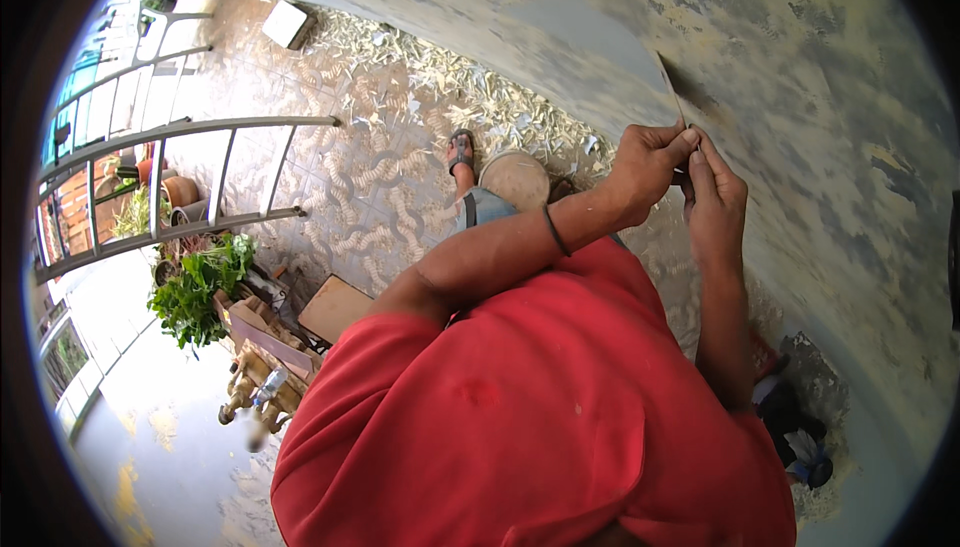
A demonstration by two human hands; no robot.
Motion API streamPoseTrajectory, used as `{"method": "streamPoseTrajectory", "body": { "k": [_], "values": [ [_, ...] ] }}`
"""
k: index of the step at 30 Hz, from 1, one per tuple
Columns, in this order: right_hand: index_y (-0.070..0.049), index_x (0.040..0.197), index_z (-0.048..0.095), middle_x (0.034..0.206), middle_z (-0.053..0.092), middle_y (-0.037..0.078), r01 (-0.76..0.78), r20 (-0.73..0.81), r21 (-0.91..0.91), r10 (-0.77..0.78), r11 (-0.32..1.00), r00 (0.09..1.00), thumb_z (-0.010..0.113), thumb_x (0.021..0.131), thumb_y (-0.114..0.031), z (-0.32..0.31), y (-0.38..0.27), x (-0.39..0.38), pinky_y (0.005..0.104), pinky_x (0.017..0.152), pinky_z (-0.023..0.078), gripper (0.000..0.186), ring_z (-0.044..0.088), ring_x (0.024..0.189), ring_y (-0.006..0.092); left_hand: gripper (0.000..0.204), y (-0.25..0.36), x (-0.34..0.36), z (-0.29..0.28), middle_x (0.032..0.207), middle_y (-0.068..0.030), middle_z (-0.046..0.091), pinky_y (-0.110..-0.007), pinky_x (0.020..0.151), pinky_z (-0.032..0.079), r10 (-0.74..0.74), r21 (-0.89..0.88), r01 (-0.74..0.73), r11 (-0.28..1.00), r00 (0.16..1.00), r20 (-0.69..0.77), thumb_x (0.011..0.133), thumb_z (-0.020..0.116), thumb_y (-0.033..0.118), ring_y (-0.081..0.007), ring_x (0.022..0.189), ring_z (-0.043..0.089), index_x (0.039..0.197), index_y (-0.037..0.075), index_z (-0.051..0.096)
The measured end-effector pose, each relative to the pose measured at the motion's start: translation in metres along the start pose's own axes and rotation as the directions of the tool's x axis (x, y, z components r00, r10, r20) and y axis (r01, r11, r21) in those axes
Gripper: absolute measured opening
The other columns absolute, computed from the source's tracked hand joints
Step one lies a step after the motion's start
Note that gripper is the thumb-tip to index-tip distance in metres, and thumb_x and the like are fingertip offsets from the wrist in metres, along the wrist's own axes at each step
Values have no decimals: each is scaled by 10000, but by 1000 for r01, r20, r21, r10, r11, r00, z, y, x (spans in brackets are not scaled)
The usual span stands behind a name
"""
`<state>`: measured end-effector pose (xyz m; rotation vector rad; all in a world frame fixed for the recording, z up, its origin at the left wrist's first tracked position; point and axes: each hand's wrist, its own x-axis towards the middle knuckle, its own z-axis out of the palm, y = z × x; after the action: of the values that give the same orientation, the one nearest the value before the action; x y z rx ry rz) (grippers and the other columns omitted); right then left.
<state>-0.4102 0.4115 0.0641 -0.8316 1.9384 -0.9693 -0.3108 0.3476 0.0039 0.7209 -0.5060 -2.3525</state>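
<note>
My left hand (645, 169) and my right hand (717, 197) meet close to the patchy wall (800, 107), fingers bent together in a pinch. Between them and the wall runs a thin flat blade (668, 82), seen almost edge-on, like a scraper. Its lower end disappears at my fingertips, and a dark shadow falls on the wall beside it. The fingers of both hands close around that end, so the grip itself is partly hidden. Grey and yellowish blotches cover the wall, with a smoother grey patch (580, 42) left of the blade.
Pale peeled strips (440, 72) litter the floor along the wall's foot. A round beige-topped object (515, 182) stands by my sandalled foot (460, 152). To the left are a metal ladder (190, 129), leafy plants (205, 292) and wooden pieces. A dark bundle (795, 427) lies at lower right.
</note>
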Motion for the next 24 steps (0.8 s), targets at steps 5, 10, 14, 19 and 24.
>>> {"method": "streamPoseTrajectory", "body": {
  "k": [5, 10, 14, 19, 24],
  "values": [
    [40, 1408, 611, 958, 719, 88, 145, -47, 86, -142, 986, 989, 503, 1088, -163, 10, 10, 3, 291, 773, 511, 394, 605, 833, 106, 301, -3, 0, 4, 917, -96, 736, -316, 668, 592, 18, 12, -17, 1000, 996, -90, 1078, 615, 205, -158, 771, 691, 1118, -70, 730],
    [33, 1412, 601, 989, 739, 125, 100, 39, -109, -97, 989, 995, 484, 1089, -164, 27, 10, 28, 326, 838, 520, 396, 649, 892, 155, 290, 8, 13, -25, 951, -103, 743, -330, 710, 601, -14, -16, 12, 1000, 994, -113, 1072, 625, 190, -155, 812, 702, 1160, -68, 725],
    [-6, 1466, 586, 898, 665, 5, 73, -56, -17, -73, 997, 996, 510, 1103, -154, 15, 2, -19, 240, 621, 421, 399, 495, 692, 44, 304, 5, -16, -6, 998, -101, 752, -319, 761, 614, -46, 34, 46, 998, 999, -22, 1075, 626, 200, -145, 865, 701, 1211, -51, 730],
    [-15, 1482, 580, 872, 631, -37, 27, -96, 130, -14, 991, 995, 513, 1110, -137, 11, 27, -9, 195, 531, 330, 397, 418, 625, 8, 259, -21, 5, -4, 797, -55, 717, -302, 579, 574, 56, 132, -42, 990, 993, -105, 1055, 656, 166, -103, 696, 651, 1024, -66, 767],
    [34, 1465, 575, 950, 636, -11, -54, -4, 158, 55, 986, 998, 516, 1109, -130, 0, 36, -2, 199, 610, 371, 397, 453, 696, 29, 265, -25, 7, -15, 941, -104, 754, -291, 706, 598, -80, 53, 80, 995, 997, -6, 1061, 646, 166, -134, 793, 685, 1118, -70, 752]
  ]
}}
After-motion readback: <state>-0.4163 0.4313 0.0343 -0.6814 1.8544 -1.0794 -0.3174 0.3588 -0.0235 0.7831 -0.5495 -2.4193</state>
